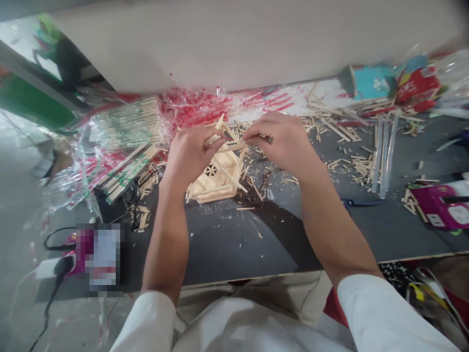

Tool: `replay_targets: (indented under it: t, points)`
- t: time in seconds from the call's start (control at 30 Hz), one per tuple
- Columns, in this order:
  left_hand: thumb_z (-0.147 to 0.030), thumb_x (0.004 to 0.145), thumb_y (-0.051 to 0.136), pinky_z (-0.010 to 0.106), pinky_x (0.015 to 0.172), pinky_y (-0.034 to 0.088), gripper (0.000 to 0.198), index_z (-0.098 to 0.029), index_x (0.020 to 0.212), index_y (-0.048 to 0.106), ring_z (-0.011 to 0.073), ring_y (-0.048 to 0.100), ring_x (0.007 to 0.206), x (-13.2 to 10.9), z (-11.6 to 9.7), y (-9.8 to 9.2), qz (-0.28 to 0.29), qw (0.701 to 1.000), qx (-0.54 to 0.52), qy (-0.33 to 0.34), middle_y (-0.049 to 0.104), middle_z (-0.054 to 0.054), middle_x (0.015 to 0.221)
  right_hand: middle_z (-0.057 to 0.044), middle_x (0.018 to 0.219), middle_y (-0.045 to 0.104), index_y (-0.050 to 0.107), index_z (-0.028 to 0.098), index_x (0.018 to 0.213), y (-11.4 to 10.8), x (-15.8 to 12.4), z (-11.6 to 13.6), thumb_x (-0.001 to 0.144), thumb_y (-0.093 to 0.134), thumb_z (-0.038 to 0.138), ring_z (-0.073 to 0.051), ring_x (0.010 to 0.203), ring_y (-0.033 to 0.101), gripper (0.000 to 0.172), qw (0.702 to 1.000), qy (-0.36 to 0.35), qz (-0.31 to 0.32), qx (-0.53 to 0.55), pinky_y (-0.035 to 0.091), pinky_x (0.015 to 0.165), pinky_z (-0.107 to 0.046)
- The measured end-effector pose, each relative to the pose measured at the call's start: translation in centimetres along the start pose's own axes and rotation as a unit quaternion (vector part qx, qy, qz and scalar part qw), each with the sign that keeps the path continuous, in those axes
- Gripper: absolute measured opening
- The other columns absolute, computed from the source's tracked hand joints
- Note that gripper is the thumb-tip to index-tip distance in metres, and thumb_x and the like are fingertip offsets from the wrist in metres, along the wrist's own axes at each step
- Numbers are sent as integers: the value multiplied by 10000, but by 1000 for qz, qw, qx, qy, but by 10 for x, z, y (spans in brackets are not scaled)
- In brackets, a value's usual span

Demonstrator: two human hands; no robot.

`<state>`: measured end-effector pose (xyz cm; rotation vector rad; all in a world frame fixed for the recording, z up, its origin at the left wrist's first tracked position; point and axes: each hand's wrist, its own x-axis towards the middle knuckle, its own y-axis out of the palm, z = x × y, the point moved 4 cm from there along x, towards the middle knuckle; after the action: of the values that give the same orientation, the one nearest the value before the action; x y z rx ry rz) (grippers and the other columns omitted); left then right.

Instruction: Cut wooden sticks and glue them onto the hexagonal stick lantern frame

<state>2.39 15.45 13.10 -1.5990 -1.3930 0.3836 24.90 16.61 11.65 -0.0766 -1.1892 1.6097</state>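
A many-sided basket-like frame of stacked pale wooden sticks stands on the dark table, with gaps in a star pattern at its middle. Over its far rim, my left hand is closed in a pinch at the left end of a flat wooden stick. My right hand pinches that stick's other end between thumb and fingers. The stick lies nearly level across the frame's upper side; whether it touches the rim I cannot tell. My left hand hides part of the frame's left side.
Wrapped bundles of sticks and red-and-clear plastic wrappers lie behind. Broken sticks litter the dark table. At right are clear glue sticks, dark-handled scissors and a purple box. A power cord hangs at left.
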Motion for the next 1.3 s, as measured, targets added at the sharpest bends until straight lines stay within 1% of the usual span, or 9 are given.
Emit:
replay_targets:
  t: [0.1,0.23,0.43,0.57,0.7,0.9,1.1,1.2,1.3]
  points:
    - [-293,1026,709,353,876,565,157,-240,1061,853,195,736,841,0,2,2,17,1000,15,-16,855,39,992,-51,1003,817,852,260,971,-1,0,-2,1036,686,207,-263,992,733,187,1000,2,8,0,554,945,-439]
    - [-263,1013,711,362,887,566,170,-229,1072,867,199,738,836,1,3,4,29,999,16,-17,855,57,1004,-46,982,815,857,266,950,-2,1,-4,1027,694,203,-260,970,721,191,1000,-2,10,-1,545,937,-442]
    - [-285,1016,696,374,856,579,183,-224,1055,864,209,741,830,2,4,5,30,999,20,-16,858,57,993,-54,948,806,872,261,963,0,1,-5,1021,689,189,-261,963,714,205,1000,-10,16,-8,530,894,-435]
    - [-290,1026,673,394,898,600,202,-215,1061,857,230,767,894,1,3,6,23,999,26,-10,863,72,1025,-47,953,808,872,271,957,0,1,-6,1020,686,192,-257,960,711,211,1000,-7,17,-12,526,910,-436]
    - [-284,1024,660,390,877,624,216,-208,1062,858,244,784,940,0,3,7,24,999,20,-13,863,80,1056,-41,970,817,870,279,957,-2,1,-5,1018,695,203,-256,959,714,201,1000,-5,20,-13,532,914,-431]
    - [-292,1014,669,380,892,616,212,-218,1051,864,225,774,909,0,3,6,18,1000,17,-12,863,67,1014,-44,981,821,871,271,969,-5,0,-3,1023,693,206,-246,943,726,197,1000,-3,3,1,550,914,-423]
    - [-277,1015,695,369,908,610,211,-232,1117,874,230,772,929,0,0,4,25,1000,-1,-18,865,71,1029,-33,942,816,869,293,935,-2,1,-5,1011,684,198,-248,938,725,221,1000,9,23,-8,556,898,-431]
    - [-290,1020,696,372,923,611,210,-234,1114,876,233,779,950,0,0,5,29,999,-7,-12,868,71,1041,-30,964,827,870,302,948,-4,1,-5,1015,688,216,-253,937,722,212,1000,11,22,-15,562,911,-442]
    - [-267,1018,690,387,953,612,209,-229,1101,878,241,786,988,1,1,7,36,999,-12,-5,871,83,1080,-29,961,827,872,303,958,-6,0,-4,1019,689,226,-247,914,713,207,1000,9,20,-15,561,896,-436]
